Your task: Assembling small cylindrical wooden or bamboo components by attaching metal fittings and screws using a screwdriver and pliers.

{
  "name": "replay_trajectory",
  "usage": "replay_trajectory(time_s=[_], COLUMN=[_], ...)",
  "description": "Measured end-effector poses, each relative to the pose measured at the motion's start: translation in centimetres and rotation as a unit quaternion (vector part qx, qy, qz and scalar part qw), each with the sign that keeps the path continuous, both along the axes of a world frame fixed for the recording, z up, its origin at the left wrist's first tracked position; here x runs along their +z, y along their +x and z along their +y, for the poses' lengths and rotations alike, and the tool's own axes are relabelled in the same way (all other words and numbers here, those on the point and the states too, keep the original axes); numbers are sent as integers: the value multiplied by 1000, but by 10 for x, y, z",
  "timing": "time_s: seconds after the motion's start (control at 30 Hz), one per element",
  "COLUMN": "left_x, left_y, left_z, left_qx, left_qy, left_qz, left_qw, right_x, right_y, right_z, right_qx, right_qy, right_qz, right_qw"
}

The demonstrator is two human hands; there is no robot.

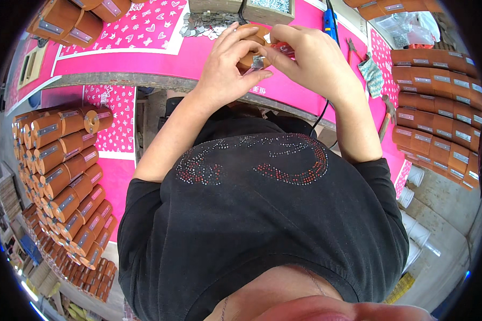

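At the table's near edge my left hand [231, 61] is wrapped round a brown wooden-looking cylinder [245, 63], with the fingers on its far side and the thumb toward me. A small shiny metal plate [257, 62] shows on the cylinder, between the two hands. My right hand [304, 51] is closed on a red, see-through handle [285, 49] just right of the cylinder. Its fingers cover most of the handle, so the tool's kind and its tip are hidden. The thumb of that hand reaches close to the metal plate.
Loose metal plates [202, 24] lie beyond my left hand, near a box of small metal parts [273, 6]. Rightward are a blue power tool [330, 24], pliers [351, 49], a knit glove [371, 75] and a hammer [386, 115]. Stacked brown cylinders [64, 176] flank both sides.
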State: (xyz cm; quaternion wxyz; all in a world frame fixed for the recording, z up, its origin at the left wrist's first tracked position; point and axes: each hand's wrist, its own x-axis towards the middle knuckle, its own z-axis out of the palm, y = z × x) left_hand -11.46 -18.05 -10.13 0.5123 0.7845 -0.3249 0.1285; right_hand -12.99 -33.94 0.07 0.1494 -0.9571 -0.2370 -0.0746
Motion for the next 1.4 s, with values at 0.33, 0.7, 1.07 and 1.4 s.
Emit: replay_trajectory(time_s=[0.33,0.7,1.07,1.4], left_x=[-1,-6,-7,-7], left_y=[1,0,0,6], left_z=[-4,-7,2,5], left_qx=[5,36,-1,-14], left_qy=[-32,-56,-34,-53], left_qz=[-38,-2,-20,-16], left_qw=[999,998,999,998], right_x=[1,8,-8,-5], right_y=[1,5,4,12], right_z=[20,25,2,8], right_qx=[-18,-80,-90,-53], right_qy=[-103,-7,91,101], right_qz=[-36,67,129,144], right_qw=[994,995,983,983])
